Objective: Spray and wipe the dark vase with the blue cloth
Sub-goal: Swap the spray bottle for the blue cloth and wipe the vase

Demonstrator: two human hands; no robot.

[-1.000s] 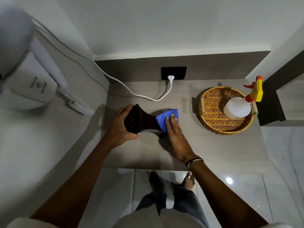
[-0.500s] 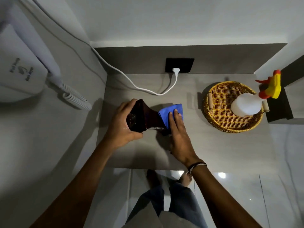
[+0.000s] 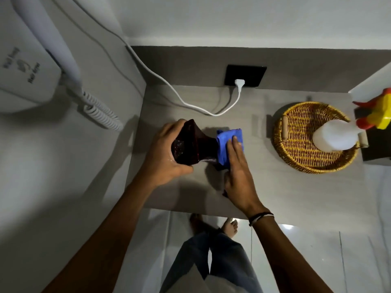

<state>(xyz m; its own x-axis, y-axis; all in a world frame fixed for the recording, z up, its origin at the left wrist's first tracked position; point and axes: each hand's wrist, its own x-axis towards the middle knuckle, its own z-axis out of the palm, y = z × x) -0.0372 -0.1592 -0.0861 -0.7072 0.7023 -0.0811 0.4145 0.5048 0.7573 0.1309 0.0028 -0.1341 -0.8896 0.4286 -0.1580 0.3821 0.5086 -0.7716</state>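
The dark vase (image 3: 195, 144) is tilted on its side over the grey counter (image 3: 275, 191), its wide mouth pointing left. My left hand (image 3: 167, 159) grips it around that mouth end. My right hand (image 3: 239, 174) presses the blue cloth (image 3: 226, 142) against the vase's narrow right part, fingers laid over the cloth. The cloth hides the vase's right end. A white spray bottle (image 3: 334, 135) with a yellow and red trigger head stands in the wicker basket (image 3: 296, 153) at the right, away from both hands.
A white cable (image 3: 190, 105) runs from a black wall socket (image 3: 245, 75) across the counter's back. A wall-mounted hair dryer (image 3: 27, 66) with a coiled cord hangs at the left. The counter's front edge lies just below my wrists; my feet show on the tiled floor.
The view has shifted and come closer. My right hand with the cloth has slid slightly along the vase's narrow end while my left hand keeps its hold.
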